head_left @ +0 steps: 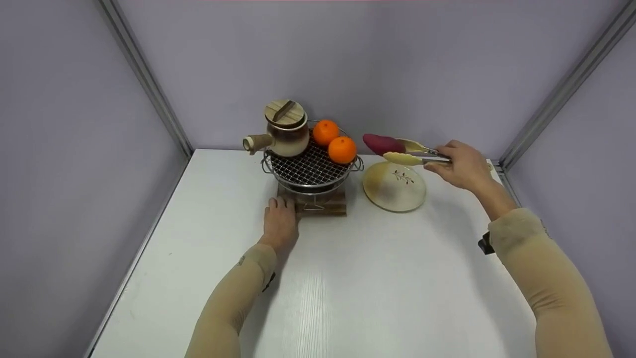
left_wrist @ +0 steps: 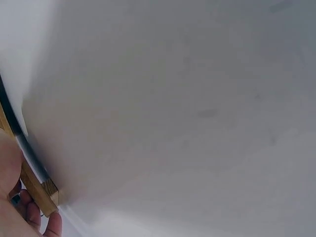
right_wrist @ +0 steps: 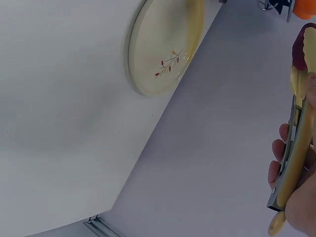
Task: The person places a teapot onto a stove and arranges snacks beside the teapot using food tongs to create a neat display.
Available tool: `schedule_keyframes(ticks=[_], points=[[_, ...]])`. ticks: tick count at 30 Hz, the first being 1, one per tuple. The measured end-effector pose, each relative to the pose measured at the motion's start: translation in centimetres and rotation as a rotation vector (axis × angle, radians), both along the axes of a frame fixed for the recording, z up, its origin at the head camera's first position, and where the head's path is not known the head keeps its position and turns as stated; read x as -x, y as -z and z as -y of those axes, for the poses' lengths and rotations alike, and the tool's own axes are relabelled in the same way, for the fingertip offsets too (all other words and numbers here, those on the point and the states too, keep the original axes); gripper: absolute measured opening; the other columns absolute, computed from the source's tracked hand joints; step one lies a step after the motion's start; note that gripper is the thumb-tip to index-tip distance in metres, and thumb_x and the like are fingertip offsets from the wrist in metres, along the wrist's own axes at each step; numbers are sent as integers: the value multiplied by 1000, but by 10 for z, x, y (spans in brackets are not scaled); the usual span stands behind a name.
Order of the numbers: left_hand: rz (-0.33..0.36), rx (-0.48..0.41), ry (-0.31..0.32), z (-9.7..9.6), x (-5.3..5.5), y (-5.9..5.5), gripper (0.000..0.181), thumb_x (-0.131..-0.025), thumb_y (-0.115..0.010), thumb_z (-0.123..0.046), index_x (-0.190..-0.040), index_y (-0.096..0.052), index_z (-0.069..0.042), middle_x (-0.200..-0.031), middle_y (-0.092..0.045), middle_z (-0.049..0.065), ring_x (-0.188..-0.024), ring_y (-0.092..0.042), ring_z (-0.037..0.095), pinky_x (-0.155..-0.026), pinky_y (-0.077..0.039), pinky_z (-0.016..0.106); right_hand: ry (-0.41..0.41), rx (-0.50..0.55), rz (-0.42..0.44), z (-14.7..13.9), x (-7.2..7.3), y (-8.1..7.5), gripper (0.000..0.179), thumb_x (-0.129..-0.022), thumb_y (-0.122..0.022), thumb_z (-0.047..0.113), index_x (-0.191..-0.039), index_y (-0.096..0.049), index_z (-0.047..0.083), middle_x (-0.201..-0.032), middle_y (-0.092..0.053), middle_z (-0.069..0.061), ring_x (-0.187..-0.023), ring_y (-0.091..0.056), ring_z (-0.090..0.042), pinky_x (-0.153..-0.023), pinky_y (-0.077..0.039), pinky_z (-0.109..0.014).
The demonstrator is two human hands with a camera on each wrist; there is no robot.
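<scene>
My right hand grips a pair of tongs with pale yellow scalloped heads. Between those heads is a purple sweet potato, raised above and behind the plate. In the right wrist view the fingers wrap around the metal handles, and the sweet potato shows at the far end. My left hand holds the left front corner of the wooden base under the grill. Its fingers curl at the end of the wooden base in the left wrist view.
On the round wire grill sit two oranges, one behind and one in front. A brown-and-cream pot with a wooden lid stands at the grill's back left, its handle pointing left. Walls border the white table.
</scene>
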State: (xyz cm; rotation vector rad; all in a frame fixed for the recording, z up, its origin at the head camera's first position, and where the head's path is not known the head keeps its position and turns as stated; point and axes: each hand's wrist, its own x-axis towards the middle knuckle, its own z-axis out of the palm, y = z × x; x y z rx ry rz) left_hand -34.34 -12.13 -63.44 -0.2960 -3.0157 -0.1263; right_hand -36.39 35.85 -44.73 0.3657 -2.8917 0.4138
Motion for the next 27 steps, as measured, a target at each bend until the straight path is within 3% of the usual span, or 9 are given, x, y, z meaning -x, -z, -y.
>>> schedule_keyframes(ticks=[5,13,27], points=[[17,18,-4,-1,1,2,55,-116,-59,-36,-152,-52,6,-134,-60,25,-122,-53,39,-101,-56,51,-25,-11,-19,7,-2,-4,57,-103,-80,46,-144,-73,7,-128,-73,-20,-107,-68,-42,-91,-53,-60],[18,-24,-12,-2,1,2,59,-117,-59,-41,-154,-51,3,-141,-59,26,-125,-54,40,-104,-57,53,-39,-34,-41,15,-4,-12,57,-102,-80,47,-145,-73,10,-130,-73,-16,-106,-69,-40,-87,-54,-58],[6,-17,-8,-1,0,0,59,-117,-59,-42,-154,-51,4,-136,-59,25,-122,-53,39,-102,-56,52,-97,-33,-111,29,-9,-25,55,-101,-82,46,-141,-75,9,-126,-75,-15,-99,-69,-37,-81,-54,-55]])
